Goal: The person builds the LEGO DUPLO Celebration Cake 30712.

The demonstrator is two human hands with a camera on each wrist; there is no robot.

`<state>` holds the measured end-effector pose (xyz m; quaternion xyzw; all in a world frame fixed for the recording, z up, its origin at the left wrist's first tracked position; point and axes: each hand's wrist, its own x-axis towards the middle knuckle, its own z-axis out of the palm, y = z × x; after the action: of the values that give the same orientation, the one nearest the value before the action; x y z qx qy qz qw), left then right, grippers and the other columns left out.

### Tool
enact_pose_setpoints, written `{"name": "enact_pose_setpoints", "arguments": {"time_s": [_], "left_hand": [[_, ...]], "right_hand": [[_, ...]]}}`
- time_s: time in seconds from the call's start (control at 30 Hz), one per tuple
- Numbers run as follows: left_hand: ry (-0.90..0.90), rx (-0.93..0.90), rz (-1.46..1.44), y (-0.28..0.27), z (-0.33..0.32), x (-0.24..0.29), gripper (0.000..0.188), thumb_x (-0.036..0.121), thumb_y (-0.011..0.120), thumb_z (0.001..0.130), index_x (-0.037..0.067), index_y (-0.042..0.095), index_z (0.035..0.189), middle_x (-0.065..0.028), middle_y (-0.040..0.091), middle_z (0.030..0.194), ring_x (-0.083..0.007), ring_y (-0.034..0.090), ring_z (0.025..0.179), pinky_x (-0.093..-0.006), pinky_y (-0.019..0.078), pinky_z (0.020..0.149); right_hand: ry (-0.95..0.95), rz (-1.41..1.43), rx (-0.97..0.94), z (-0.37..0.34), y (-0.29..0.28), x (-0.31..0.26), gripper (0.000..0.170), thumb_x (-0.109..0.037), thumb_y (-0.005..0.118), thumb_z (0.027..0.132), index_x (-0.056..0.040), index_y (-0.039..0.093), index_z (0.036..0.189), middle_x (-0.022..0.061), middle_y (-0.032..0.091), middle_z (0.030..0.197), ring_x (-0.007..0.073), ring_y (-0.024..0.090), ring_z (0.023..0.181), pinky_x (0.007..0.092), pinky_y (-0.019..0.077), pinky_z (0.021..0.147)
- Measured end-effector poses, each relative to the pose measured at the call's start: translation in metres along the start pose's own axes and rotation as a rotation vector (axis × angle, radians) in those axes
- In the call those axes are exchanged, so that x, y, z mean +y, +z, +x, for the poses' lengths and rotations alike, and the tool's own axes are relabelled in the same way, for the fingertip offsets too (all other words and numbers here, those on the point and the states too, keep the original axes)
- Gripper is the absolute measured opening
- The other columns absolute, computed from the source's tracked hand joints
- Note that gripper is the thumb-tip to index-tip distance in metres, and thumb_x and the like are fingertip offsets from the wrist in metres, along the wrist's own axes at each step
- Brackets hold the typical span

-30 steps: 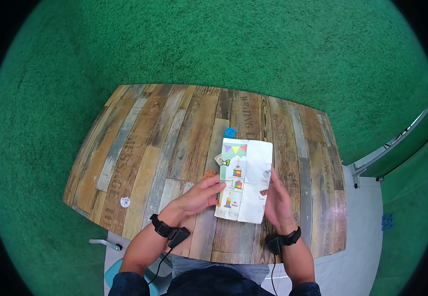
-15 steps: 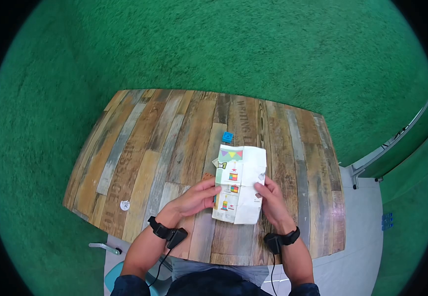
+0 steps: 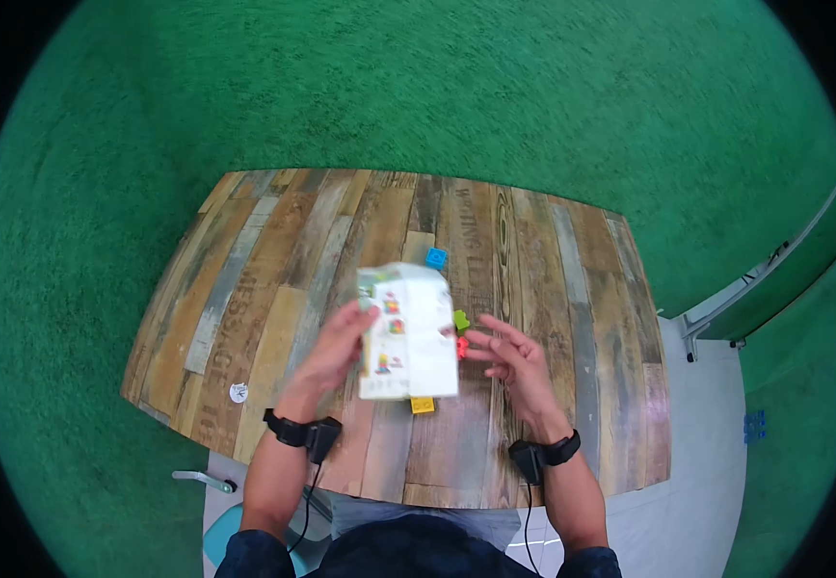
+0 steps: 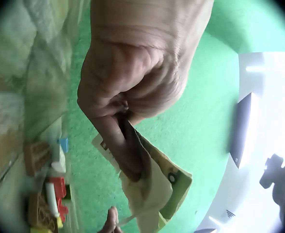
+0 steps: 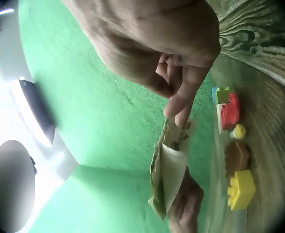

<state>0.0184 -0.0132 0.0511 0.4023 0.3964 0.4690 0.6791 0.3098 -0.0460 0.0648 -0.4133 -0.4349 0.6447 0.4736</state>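
Leaflet [image 3: 418,332] btwn L hand [image 3: 334,344] — pinching it — & R hand [image 3: 524,374].

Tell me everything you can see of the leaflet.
The leaflet looks like creased, folded paper, white on its right half, with small colourful pictures printed down its left. It is held above the wooden table, slightly blurred, its left edge in the grip of the left hand. Whether the right hand touches it is unclear.
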Motion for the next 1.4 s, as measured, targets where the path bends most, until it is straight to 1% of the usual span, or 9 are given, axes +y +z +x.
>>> {"name": "enact_pose_setpoints", "arguments": {"time_s": [0.17, 0.27, 0.53, 0.73, 0.87, 1.07, 1.13, 1.23, 1.4], "left_hand": [[0.098, 0.101, 0.272, -0.04, -0.01, 0.032, 0.039, 0.027, 0.059, 0.103, 0.01, 0.054, 0.137, 0.0012, 0.069, 0.112, -0.0043, 0.063, 0.087, -0.02, 0.0487, 0.066], [-0.022, 0.142, 0.412, -0.059, -0.021, 0.04, 0.044, 0.027, 0.06, 0.102, 0.011, 0.052, 0.142, 0.0047, 0.068, 0.107, -0.0013, 0.058, 0.079, -0.0165, 0.0403, 0.059], [-0.23, 0.166, 0.824, -0.115, -0.015, 0.038, 0.053, 0.017, 0.066, 0.096, 0.007, 0.049, 0.146, -0.0079, 0.071, 0.097, -0.0092, 0.066, 0.079, -0.0258, 0.0512, 0.059], [0.204, 0.211, 1.4, -0.08, 0.005, 0.046, 0.054, 0.014, 0.066, 0.094, 0.003, 0.05, 0.144, -0.0196, 0.07, 0.113, -0.0304, 0.069, 0.103, -0.039, 0.0547, 0.088], [0.36, -0.268, 1.426, -0.041, 0.06, 0.037, 0.053, 0.015, 0.061, 0.097, 0.007, 0.048, 0.147, -0.0266, 0.051, 0.144, -0.0394, 0.046, 0.137, -0.0443, 0.0371, 0.113], [0.539, -0.397, 1.311, 0.013, 0.15, 0.002, 0.054, 0.028, 0.056, 0.101, 0.014, 0.044, 0.151, -0.0221, 0.039, 0.155, -0.0424, 0.032, 0.145, -0.0475, 0.0281, 0.12], [0.612, -0.457, 1.595, 0.033, 0.155, 0.001, 0.056, 0.038, 0.05, 0.103, 0.022, 0.039, 0.155, -0.0202, 0.02, 0.165, -0.0422, 0.015, 0.152, -0.0519, 0.0204, 0.123], [0.3, -0.487, 1.759, 0.051, 0.15, -0.002, 0.059, 0.05, 0.045, 0.102, 0.025, 0.038, 0.156, -0.0157, 0.01, 0.168, -0.0437, 0.008, 0.153, -0.0538, 0.0183, 0.124], [0.204, -0.474, 1.725, 0.049, 0.128, -0.003, 0.062, 0.055, 0.044, 0.101, 0.026, 0.039, 0.155, -0.0155, 0.016, 0.167, -0.0431, 0.011, 0.153, -0.0534, 0.0198, 0.123]], "right_hand": [[-0.03, 0.058, 0.102, 0.0, -0.011, -0.001, 0.038, -0.017, 0.052, 0.103, -0.0041, 0.056, 0.139, 0.0132, 0.07, 0.125, 0.0148, 0.072, 0.098, 0.0198, 0.0537, 0.073], [-0.106, 0.18, 0.203, -0.002, -0.014, 0.0, 0.03, -0.016, 0.053, 0.102, -0.004, 0.061, 0.129, 0.012, 0.072, 0.117, 0.0121, 0.072, 0.086, 0.0203, 0.0527, 0.069], [-0.133, 0.208, 0.189, -0.005, -0.017, -0.002, 0.026, -0.015, 0.053, 0.101, -0.0033, 0.063, 0.122, 0.0103, 0.073, 0.11, 0.0109, 0.07, 0.081, 0.02, 0.0499, 0.066], [-0.124, 0.212, 0.139, -0.002, -0.02, 0.004, 0.02, -0.014, 0.052, 0.101, -0.0042, 0.063, 0.115, 0.0086, 0.073, 0.105, 0.0093, 0.067, 0.077, 0.0203, 0.048, 0.063], [-0.102, 0.19, 0.089, -0.002, -0.016, 0.005, 0.018, -0.014, 0.052, 0.101, -0.0046, 0.063, 0.112, 0.009, 0.073, 0.104, 0.01, 0.068, 0.076, 0.0192, 0.0481, 0.061], [-0.055, 0.124, -0.011, -0.004, -0.012, 0.002, 0.015, -0.013, 0.052, 0.101, -0.0059, 0.065, 0.106, 0.0095, 0.074, 0.101, 0.0102, 0.069, 0.077, 0.0189, 0.0487, 0.061], [-0.025, 0.086, -0.046, -0.004, -0.012, 0.002, 0.016, -0.014, 0.052, 0.102, -0.0062, 0.065, 0.107, 0.0081, 0.074, 0.101, 0.0103, 0.069, 0.081, 0.0202, 0.0495, 0.066], [0.038, -0.003, -0.111, -0.005, -0.007, 0.0, 0.017, -0.015, 0.055, 0.101, -0.0069, 0.066, 0.112, 0.006, 0.074, 0.107, 0.0113, 0.068, 0.094, 0.0237, 0.0499, 0.079], [0.01, -0.229, -0.282, -0.011, 0.004, -0.003, 0.03, -0.017, 0.066, 0.096, -0.0086, 0.065, 0.125, 0.006, 0.065, 0.133, 0.0167, 0.059, 0.123, 0.0315, 0.0421, 0.105]]}}
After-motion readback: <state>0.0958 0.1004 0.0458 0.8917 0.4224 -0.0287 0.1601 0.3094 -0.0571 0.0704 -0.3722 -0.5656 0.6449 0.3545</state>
